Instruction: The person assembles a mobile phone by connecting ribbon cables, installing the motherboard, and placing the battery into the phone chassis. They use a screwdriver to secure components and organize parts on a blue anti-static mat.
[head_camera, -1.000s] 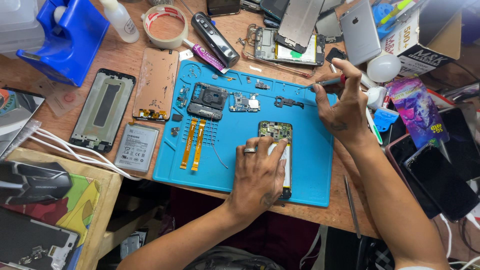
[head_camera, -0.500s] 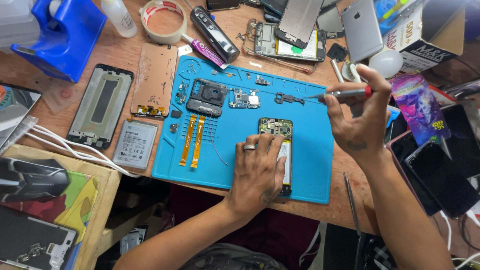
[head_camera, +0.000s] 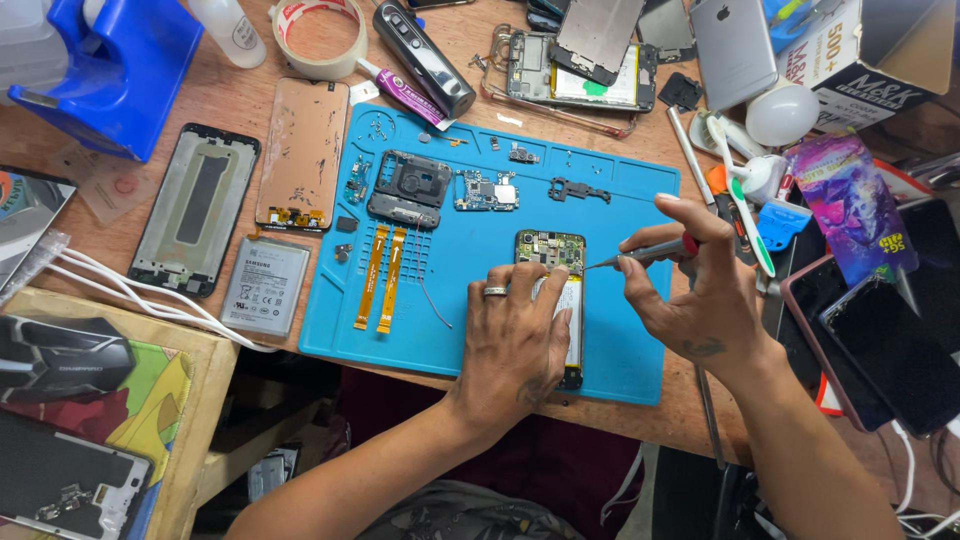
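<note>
The opened phone (head_camera: 553, 290) lies upright near the middle of the blue mat (head_camera: 620, 350), circuit board bare at its top end. My left hand (head_camera: 515, 345) lies flat over its lower half, fingers spread, pinning it down; a ring shows on one finger. I see nothing gripped in that hand, only pressing. My right hand (head_camera: 700, 300) is closed on a screwdriver (head_camera: 645, 252), pinched between thumb and fingers, index laid along the top. Its tip points left and sits at the phone's upper right edge; whether it touches a screw I cannot tell.

Further up the mat: a black frame piece (head_camera: 408, 186), a small board (head_camera: 485, 190) just beside it, a black bracket (head_camera: 577, 189) to the right. Two orange flex cables (head_camera: 382, 278) lie side by side on the mat's left part.

Off the mat to the left, on the wooden table (head_camera: 180, 110): a copper-toned screen panel (head_camera: 303, 152), a phone frame (head_camera: 197, 208), a grey battery (head_camera: 265, 285) below the panel, white cables (head_camera: 120, 295) running under it. A tape roll (head_camera: 322, 38) and a blue holder (head_camera: 130, 70) sit at the top left. To the right, a white toothbrush (head_camera: 740, 200) and dark phones (head_camera: 880, 340) near my right wrist.
</note>
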